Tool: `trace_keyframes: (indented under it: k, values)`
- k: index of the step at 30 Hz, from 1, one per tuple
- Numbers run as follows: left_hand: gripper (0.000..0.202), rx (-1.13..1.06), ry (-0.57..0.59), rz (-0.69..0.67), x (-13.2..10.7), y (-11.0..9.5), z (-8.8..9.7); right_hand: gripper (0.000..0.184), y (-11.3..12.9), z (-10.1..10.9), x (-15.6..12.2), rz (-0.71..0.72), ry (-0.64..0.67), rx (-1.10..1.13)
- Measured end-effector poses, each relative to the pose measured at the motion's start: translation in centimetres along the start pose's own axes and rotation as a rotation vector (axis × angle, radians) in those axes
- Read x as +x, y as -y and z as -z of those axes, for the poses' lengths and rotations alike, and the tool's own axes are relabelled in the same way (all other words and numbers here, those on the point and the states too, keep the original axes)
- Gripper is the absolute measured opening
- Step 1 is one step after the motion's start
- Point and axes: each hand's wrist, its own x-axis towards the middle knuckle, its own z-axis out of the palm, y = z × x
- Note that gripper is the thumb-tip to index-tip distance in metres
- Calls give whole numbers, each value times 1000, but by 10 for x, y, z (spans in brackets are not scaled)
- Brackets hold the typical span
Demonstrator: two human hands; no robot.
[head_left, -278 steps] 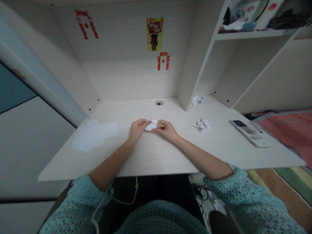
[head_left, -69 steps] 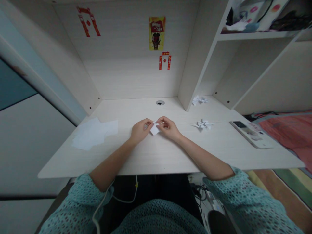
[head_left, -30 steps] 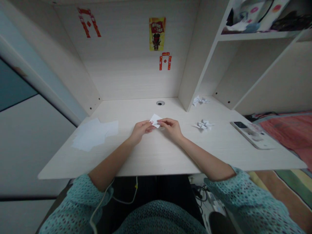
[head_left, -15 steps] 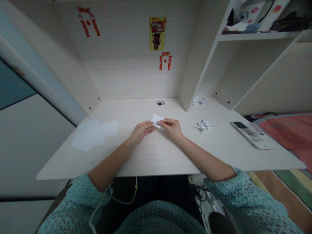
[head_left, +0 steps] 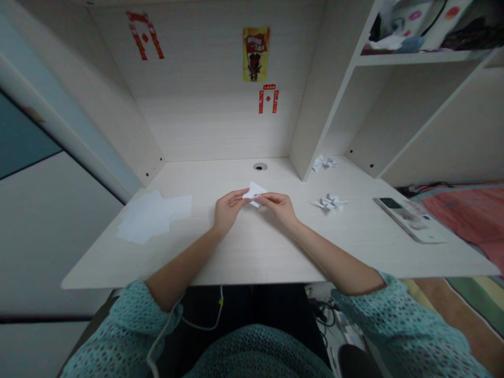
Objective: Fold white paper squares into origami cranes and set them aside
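A small folded piece of white paper (head_left: 256, 188) is held just above the desk, between my two hands. My left hand (head_left: 228, 211) pinches its left edge with the thumb and fingertips. On the right side of the paper, my right hand (head_left: 280, 207) grips it, thumb and index finger pressed together. The paper's lower edge shows below the fingertips, and parts of its folds are hidden by the fingers. To the left lies a spread stack of white paper sheets (head_left: 147, 219).
Folded white paper pieces (head_left: 331, 202) sit right of my hands, with another paper cluster (head_left: 325, 164) behind, beside the upright panel (head_left: 315, 131). A phone (head_left: 409, 219) lies at the right. A cable hole (head_left: 260, 166) is at the back of the desk (head_left: 252, 257).
My left hand has turned more upright, its fingers lifting to the paper's upper left edge. The paper has tilted a little. My right hand keeps its pinch in nearly the same place.
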Motion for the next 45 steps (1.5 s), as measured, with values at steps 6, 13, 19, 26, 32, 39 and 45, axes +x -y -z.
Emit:
trace_keyframes:
  k: [6, 13, 19, 26, 32, 39, 45]
  values:
    - [33, -8, -87, -1, -2, 0, -3, 19, 1, -2, 0, 0, -20, 9]
    - [31, -16, -110, -34, -3, 1, -5, 23, -1, -3, 0, -17, -78, 13]
    - [21, 58, -104, -66, -5, -3, -1, 24, -2, -2, 1, -52, -56, 51]
    - [19, -5, -103, 2, -1, -2, -1, 25, -2, -1, 2, -52, -44, 74]
    - [25, -95, -94, 88, 4, 9, 0, 23, -4, -4, 2, -62, -66, 111]
    - [31, -265, -68, 186, 5, 12, 0, 22, -2, -5, 1, -42, -66, 141]
    - [31, -337, -78, 234, 5, 9, -1, 21, -2, -4, 1, -46, -46, 134]
